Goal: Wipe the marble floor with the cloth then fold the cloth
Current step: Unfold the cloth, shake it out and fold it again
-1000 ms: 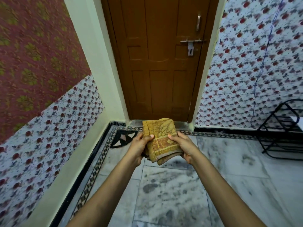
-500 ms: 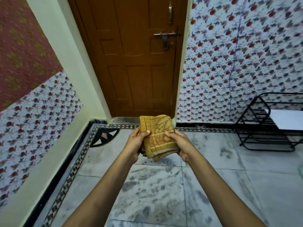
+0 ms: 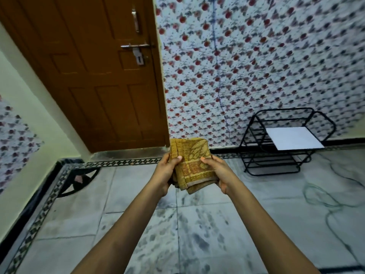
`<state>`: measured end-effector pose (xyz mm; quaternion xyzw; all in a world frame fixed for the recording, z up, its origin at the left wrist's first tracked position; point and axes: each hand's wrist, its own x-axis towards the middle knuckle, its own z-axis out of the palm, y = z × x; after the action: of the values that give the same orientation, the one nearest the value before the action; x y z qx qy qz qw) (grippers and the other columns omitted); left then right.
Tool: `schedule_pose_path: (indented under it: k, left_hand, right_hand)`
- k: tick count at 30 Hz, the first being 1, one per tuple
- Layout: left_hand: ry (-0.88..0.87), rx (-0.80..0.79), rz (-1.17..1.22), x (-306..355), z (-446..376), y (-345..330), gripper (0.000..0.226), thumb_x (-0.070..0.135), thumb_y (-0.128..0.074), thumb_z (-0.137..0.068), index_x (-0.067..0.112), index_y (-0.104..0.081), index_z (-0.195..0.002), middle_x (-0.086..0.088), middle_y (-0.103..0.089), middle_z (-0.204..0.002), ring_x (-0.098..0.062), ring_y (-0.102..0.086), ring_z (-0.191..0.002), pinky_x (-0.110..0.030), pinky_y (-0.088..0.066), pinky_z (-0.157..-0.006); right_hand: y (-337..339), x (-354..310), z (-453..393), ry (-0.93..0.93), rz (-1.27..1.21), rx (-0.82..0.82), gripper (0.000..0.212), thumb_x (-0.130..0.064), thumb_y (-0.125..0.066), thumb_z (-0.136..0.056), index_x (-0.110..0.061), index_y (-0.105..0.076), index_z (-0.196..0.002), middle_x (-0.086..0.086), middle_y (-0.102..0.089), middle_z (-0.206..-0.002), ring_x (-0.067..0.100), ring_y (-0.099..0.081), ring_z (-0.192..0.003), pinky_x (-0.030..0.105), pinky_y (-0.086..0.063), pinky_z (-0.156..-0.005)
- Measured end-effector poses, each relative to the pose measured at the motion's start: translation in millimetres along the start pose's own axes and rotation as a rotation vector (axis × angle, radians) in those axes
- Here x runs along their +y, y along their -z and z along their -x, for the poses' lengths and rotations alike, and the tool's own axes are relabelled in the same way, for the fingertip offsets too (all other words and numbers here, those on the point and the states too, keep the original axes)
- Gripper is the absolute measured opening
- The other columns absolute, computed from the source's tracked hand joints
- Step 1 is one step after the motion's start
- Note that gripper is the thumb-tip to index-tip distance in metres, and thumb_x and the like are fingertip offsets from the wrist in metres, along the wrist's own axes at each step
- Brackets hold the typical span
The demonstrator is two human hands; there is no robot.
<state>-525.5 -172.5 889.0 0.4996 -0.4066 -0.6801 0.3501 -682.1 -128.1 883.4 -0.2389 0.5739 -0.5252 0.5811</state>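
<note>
Head view: cloth (image 3: 192, 165), yellow patterned, folded to thick pad, held up in front of me above marble floor (image 3: 197, 224), not touching it. My left hand (image 3: 165, 173) grips its left edge, thumb on front face; my right hand (image 3: 219, 173) grips right edge same way. Pad's long axis runs up-down, tilted slightly; open layered edges hang at bottom. Both hands equally near. Judge folding near done, or wiping not yet begun; cannot tell which. Black wire rack (image 3: 276, 143) right, by wall, white board (image 3: 294, 138) on it. Brown door (image 3: 102, 76) ahead.
</note>
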Motion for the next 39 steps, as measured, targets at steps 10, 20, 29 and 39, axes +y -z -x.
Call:
schedule_pose_path:
  k: [10, 20, 29, 39]
  left_hand:
    - [0.028, -0.156, -0.064, -5.4, -101.3, -143.5, 0.032, 0.017, -0.057, -0.092, 0.021, -0.055, -0.124, -0.009, -0.063, -0.117, -0.030, -0.062, -0.104, -0.049, -0.052, -0.086]
    - [0.094, -0.273, -0.068, 13.8, -204.2, -310.6, 0.022, 0.013, -0.058, -0.091, 0.021, -0.058, -0.112, -0.002, -0.066, -0.104, -0.025, -0.063, -0.097, -0.038, -0.054, -0.075]
    - [0.118, -0.348, -0.136, 3.6, -278.3, -463.3, 0.016, 0.016, -0.055, -0.093, 0.022, -0.058, -0.108, -0.002, -0.066, -0.101, -0.024, -0.062, -0.094, -0.037, -0.053, -0.073]
    - [0.190, -0.236, -0.109, -30.0, -346.7, -663.9, 0.014, 0.014, -0.055, -0.093, 0.022, -0.060, -0.103, -0.003, -0.066, -0.099, -0.023, -0.063, -0.091, -0.038, -0.053, -0.076]
  right_hand:
    - [136.7, -46.4, -60.7, 0.033, -0.060, 0.178, 0.008, -0.018, -0.060, -0.090, -0.016, -0.063, -0.097, 0.004, -0.068, -0.092, 0.019, -0.065, -0.081, 0.029, -0.053, -0.064]
    - [278.9, -131.4, -131.2, 0.054, -0.070, 0.305, 0.017, -0.024, -0.059, -0.091, -0.021, -0.060, -0.108, 0.004, -0.065, -0.102, 0.019, -0.063, -0.089, 0.031, -0.053, -0.070]
    - [421.2, -180.1, -190.0, 0.044, -0.106, 0.365, 0.026, -0.024, -0.058, -0.091, -0.017, -0.059, -0.116, 0.000, -0.064, -0.096, 0.015, -0.062, -0.084, 0.027, -0.050, -0.066]
    - [627.3, -242.2, -263.9, -0.015, 0.019, 0.298, 0.019, -0.021, -0.055, -0.093, -0.017, -0.060, -0.111, 0.005, -0.063, -0.102, 0.013, -0.060, -0.083, 0.023, -0.048, -0.063]
